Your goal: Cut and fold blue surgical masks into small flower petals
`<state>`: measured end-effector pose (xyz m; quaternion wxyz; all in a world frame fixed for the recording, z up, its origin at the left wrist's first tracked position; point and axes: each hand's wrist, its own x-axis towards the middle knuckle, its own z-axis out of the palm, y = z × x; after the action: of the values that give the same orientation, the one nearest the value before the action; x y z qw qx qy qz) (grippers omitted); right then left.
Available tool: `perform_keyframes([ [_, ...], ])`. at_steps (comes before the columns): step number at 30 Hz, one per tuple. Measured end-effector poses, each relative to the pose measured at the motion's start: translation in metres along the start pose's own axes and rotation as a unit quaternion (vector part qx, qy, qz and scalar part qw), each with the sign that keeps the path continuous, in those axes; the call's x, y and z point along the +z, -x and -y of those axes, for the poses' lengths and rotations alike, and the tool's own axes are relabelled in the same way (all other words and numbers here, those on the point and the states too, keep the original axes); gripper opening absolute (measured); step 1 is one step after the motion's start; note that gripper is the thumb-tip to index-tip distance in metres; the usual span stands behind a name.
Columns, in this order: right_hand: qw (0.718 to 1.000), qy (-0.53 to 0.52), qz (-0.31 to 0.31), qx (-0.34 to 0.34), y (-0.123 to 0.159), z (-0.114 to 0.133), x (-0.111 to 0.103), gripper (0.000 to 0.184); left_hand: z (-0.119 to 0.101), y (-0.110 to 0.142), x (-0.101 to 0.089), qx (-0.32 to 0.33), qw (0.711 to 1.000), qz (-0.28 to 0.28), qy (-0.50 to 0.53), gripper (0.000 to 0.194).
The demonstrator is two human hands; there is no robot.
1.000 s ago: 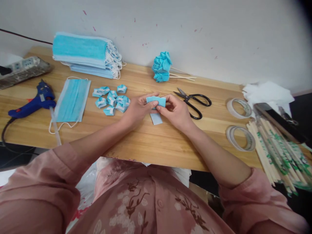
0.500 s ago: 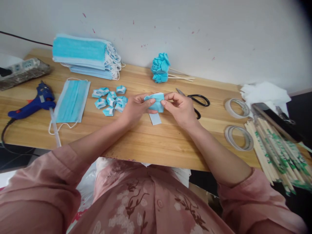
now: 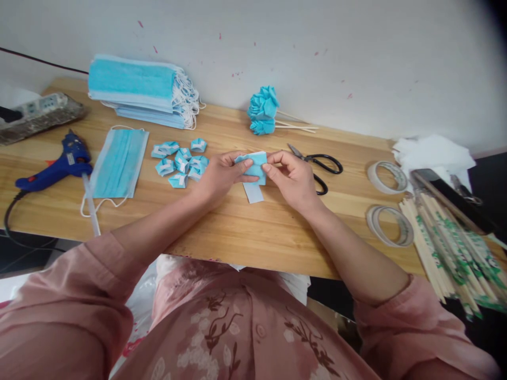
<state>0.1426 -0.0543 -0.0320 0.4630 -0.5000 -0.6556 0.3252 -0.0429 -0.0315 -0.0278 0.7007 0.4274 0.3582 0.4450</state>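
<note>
A small blue piece of mask fabric (image 3: 256, 168) is held between my two hands above the table. My left hand (image 3: 225, 173) grips its left side, thumb lying over the front. At the right edge, my right hand (image 3: 292, 177) pinches it between thumb and fingers. Beneath it a pale blue fabric strip (image 3: 253, 193) lies on the wood, its upper part hidden. Several folded blue pieces with white tape (image 3: 182, 162) sit just left of my left hand. Black-handled scissors (image 3: 322, 163) lie beyond my right hand, which partly covers them.
A stack of face masks (image 3: 132, 84) and blue fabric flowers (image 3: 263, 108) on sticks stand at the back. On the left are a glue gun (image 3: 65, 163), a single mask (image 3: 121, 163) and a power strip (image 3: 43, 108). Tape rolls (image 3: 390, 226), packed sticks (image 3: 451, 248) and a phone (image 3: 451, 198) occupy the right.
The blue fabric piece has been turned downward and now shows a larger face. My right hand has shifted slightly right to its edge, covering more of the scissors.
</note>
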Motion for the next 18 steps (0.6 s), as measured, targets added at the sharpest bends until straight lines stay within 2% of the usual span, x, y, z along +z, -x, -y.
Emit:
perform_keyframes([
  [3,1.000,-0.015,-0.004,0.005,-0.001,-0.004,-0.003,0.036,-0.001,-0.001,-0.002,0.005,1.000,-0.002,-0.016,0.032],
  [8,0.998,-0.037,-0.050,-0.005,-0.003,-0.007,-0.007,0.037,0.001,-0.001,-0.004,0.012,0.999,0.010,-0.032,0.034],
  [13,1.000,0.012,-0.016,-0.021,0.000,0.005,-0.002,0.041,0.006,0.001,-0.001,0.029,0.998,0.035,-0.043,0.038],
  [18,0.997,0.050,-0.036,-0.039,0.002,0.008,0.000,0.035,0.005,0.004,0.002,0.028,0.997,0.065,-0.036,0.040],
])
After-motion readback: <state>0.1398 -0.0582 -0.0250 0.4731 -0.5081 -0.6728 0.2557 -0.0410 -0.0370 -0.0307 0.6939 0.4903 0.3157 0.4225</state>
